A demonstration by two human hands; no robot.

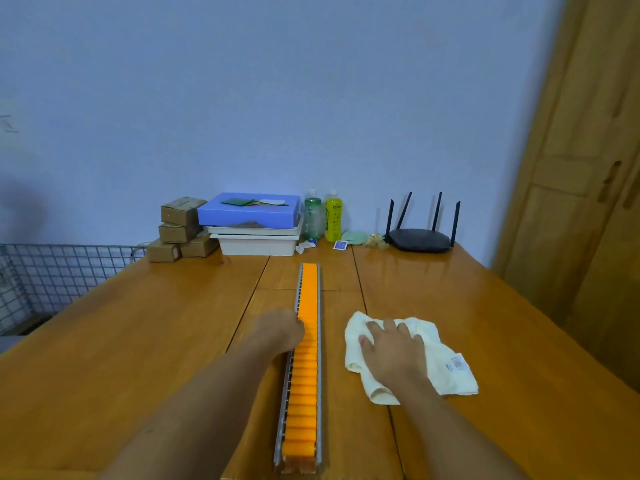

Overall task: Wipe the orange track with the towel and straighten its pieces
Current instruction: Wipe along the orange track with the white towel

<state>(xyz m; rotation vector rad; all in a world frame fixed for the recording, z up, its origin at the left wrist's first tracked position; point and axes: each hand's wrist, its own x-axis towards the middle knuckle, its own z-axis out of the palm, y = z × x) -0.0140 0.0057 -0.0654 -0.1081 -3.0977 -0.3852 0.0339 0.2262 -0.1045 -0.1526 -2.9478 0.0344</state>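
Lower centre: orange track [304, 368] in a metal channel, running away up the wooden table [138, 341]. Left hand [278, 332] against its left edge, grip impossible to tell. Right of centre: right hand [393, 353] flat, fingers spread, pressing on towel [446, 365], beside the track. Far edge: boxes [180, 226], bottles [323, 216], router [419, 239].

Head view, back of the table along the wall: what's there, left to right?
Cardboard boxes → blue box on white trays → green bottle → yellow bottle → router.
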